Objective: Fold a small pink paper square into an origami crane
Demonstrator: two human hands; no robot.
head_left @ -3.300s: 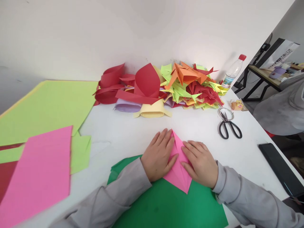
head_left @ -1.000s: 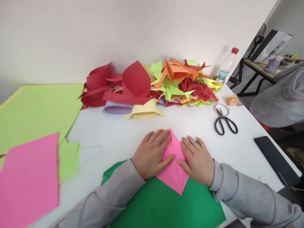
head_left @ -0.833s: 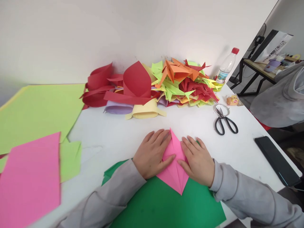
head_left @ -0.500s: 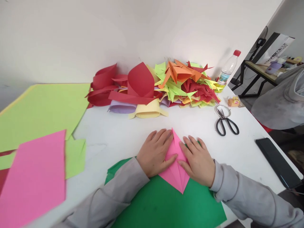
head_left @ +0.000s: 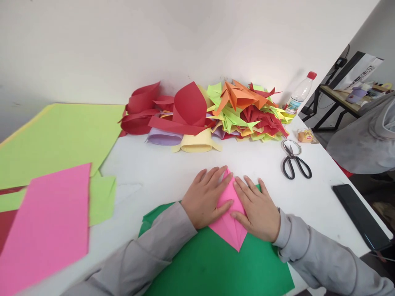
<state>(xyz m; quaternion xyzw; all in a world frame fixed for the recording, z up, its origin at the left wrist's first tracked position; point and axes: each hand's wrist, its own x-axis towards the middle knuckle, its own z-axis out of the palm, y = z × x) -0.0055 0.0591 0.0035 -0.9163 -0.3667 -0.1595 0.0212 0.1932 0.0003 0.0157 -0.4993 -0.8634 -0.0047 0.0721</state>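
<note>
A folded pink paper (head_left: 230, 232), kite-shaped with creases meeting at its near point, lies on a green sheet (head_left: 216, 267). My left hand (head_left: 206, 199) rests flat on its left half, fingers stretched toward the top tip. On the right half lies my right hand (head_left: 257, 209), palm down with the fingers out straight. Both thumbs point inward near the middle fold. The hands cover the paper's side corners, and the left fingers partly hide its top tip.
Folded paper shapes (head_left: 243, 102) in several colours are heaped against the wall. Scissors (head_left: 294, 162), a bottle (head_left: 299, 94), a wrapped snack (head_left: 306, 136) and a black phone (head_left: 361, 216) are on the right. Pink sheets (head_left: 58, 218) and light green sheets (head_left: 70, 135) lie left.
The left fingers have shifted slightly right over the paper's upper part, and the right fingertips have moved closer to the centre fold. The camera view has shifted a little.
</note>
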